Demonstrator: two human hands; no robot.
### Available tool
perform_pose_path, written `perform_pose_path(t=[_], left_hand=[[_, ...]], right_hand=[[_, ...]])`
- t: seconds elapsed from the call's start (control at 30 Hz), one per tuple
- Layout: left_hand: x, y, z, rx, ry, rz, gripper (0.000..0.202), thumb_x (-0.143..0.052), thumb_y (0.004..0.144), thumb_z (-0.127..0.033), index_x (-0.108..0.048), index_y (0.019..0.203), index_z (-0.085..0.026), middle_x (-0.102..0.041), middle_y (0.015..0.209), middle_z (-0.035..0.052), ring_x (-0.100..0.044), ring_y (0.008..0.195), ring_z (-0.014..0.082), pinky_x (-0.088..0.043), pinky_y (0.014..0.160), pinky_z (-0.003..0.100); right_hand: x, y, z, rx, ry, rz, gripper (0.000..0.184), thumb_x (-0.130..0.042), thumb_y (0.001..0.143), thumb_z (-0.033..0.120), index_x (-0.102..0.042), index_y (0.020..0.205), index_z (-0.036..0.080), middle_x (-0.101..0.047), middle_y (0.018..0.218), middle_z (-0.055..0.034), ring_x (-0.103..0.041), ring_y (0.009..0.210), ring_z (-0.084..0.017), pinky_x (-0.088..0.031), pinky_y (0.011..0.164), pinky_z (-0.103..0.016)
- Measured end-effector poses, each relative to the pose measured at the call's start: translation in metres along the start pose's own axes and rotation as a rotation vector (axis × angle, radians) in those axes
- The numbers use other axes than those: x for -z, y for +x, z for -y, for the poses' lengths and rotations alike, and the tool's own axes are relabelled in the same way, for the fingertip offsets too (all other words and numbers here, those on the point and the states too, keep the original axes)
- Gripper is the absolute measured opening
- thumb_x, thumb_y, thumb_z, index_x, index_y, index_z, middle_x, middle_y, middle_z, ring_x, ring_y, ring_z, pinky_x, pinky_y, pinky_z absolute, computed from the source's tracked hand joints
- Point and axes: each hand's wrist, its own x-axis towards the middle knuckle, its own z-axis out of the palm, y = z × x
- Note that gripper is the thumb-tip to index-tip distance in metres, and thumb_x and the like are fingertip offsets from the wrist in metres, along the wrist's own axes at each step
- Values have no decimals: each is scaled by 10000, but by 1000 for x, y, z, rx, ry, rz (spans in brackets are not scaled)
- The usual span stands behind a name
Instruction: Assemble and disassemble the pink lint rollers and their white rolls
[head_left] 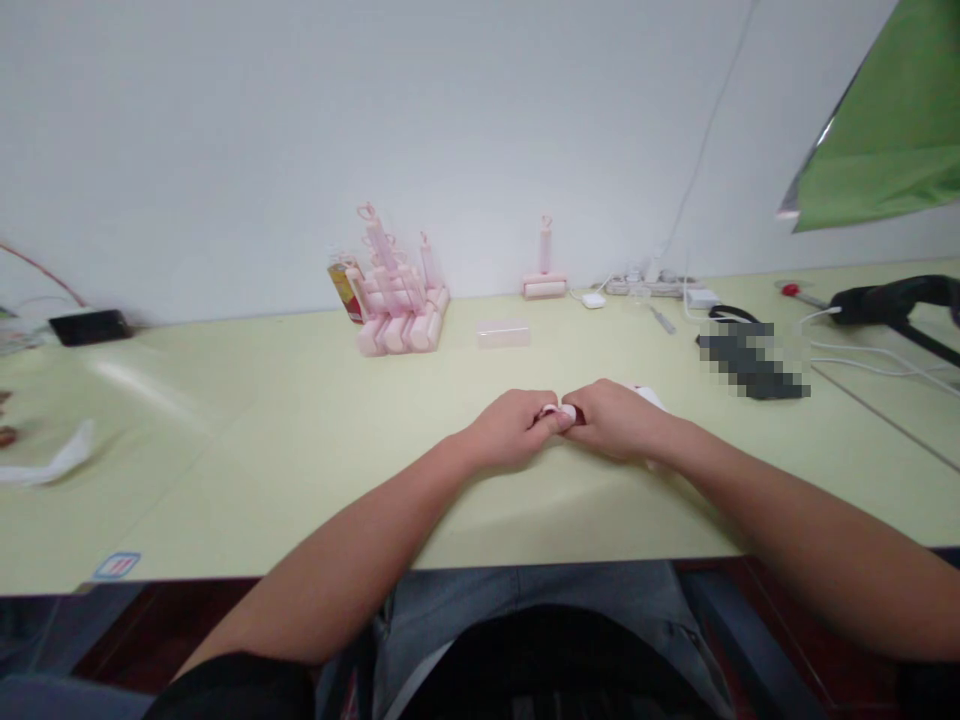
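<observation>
Over the middle of the table, my left hand (517,428) and my right hand (615,418) meet, fingers closed around a small pale pink-white piece (568,411). Only its rounded end shows between the thumbs; the fingers cover the rest. Something white (647,396) sticks out behind my right hand, too hidden to name. Farther back lies a clear pinkish plastic cover (503,334). Left of that, several pink lint rollers (401,318) are stacked in a group. A single lint roller (545,285) stands handle-up by the wall.
A power strip (652,287), white cables and a grey utility knife (663,320) lie at the back right. Near them are a pixelated dark object (750,362) and a black strap (900,300). Green sheeting (885,140) hangs upper right. A black phone (91,327) rests far left.
</observation>
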Motion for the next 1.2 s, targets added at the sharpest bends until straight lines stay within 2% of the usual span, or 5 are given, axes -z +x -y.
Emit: perform_pose_path(t=[0.17, 0.5, 0.77, 1.0, 1.2], left_hand=[[-2, 2, 0, 202, -385, 40, 495, -295, 928, -505, -466, 617, -160, -442, 550, -16, -397, 523, 96, -308, 526, 239], [-11, 3, 7, 493, -812, 107, 317, -548, 788, -496, -455, 750, -195, -414, 553, -64, -350, 389, 65, -195, 363, 216], [0, 4, 13, 283, -379, -14, 432, -486, 848, -573, -575, 826, -151, -507, 597, -23, -434, 529, 91, -307, 496, 215], [25, 54, 59, 326, 226, -286, 397, -439, 893, -498, -616, 974, -152, -633, 942, 96, -561, 872, 208, -432, 782, 338], [28, 90, 98, 356, 654, -190, 558, -521, 861, -420, -405, 1369, -221, -456, 1371, 146, -380, 1272, 308, -299, 1024, 484]], right_hand=[[-3, 0, 0, 4, 63, 0, 281, -503, 883, 397, -701, 864, 199, -709, 811, -58, -591, 682, -164, -277, 575, -256], [-7, 4, -3, -6, 40, -28, 246, -520, 862, 385, -658, 795, 192, -695, 799, -65, -579, 694, -171, -255, 572, -260], [-10, 7, -9, -16, 122, -51, 233, -534, 849, 387, -648, 784, 195, -683, 771, -49, -552, 654, -152, -233, 558, -255], [-8, 9, -13, 8, 194, -118, 206, -580, 813, 363, -606, 708, 187, -627, 675, -17, -476, 575, -120, -211, 536, -250], [1, 8, -19, 100, 357, -243, 204, -567, 819, 308, -541, 663, 178, -532, 589, 32, -438, 551, -99, -266, 557, -229]])
